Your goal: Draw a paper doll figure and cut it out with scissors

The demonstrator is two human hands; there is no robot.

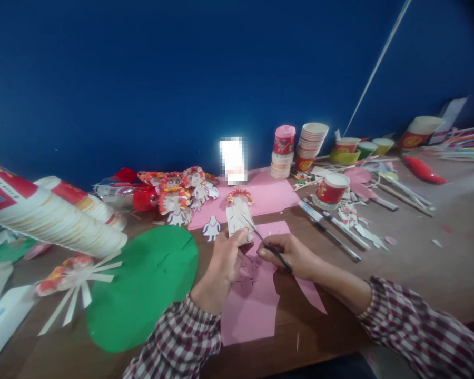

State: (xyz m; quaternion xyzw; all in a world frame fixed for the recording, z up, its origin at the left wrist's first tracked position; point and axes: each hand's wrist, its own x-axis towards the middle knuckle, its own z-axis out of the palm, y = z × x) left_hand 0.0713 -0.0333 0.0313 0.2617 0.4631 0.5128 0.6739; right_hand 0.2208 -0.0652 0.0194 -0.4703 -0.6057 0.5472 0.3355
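My left hand (223,259) is closed around a piece of white paper (237,218), its thumb lying over the lower part. A ring of red and yellow decoration (240,197) shows at the paper's top edge. In my right hand (290,253) are slim black-handled scissors (275,252), with their thin pale blades over the white paper. The fingers partly hide the handles. Below both hands lies a pink sheet (250,316) with dark drawn lines. Just left of the white paper is a small cut-out dress figure (211,228).
Stacked paper cups (63,210) lean at left beside a green oval sheet (142,295). Several decorated paper figures (176,192) lie behind it. More cup stacks (310,145), a red cup (332,190), pens (345,231) and paper scraps (369,234) are at right. A blue wall (181,79) stands behind.
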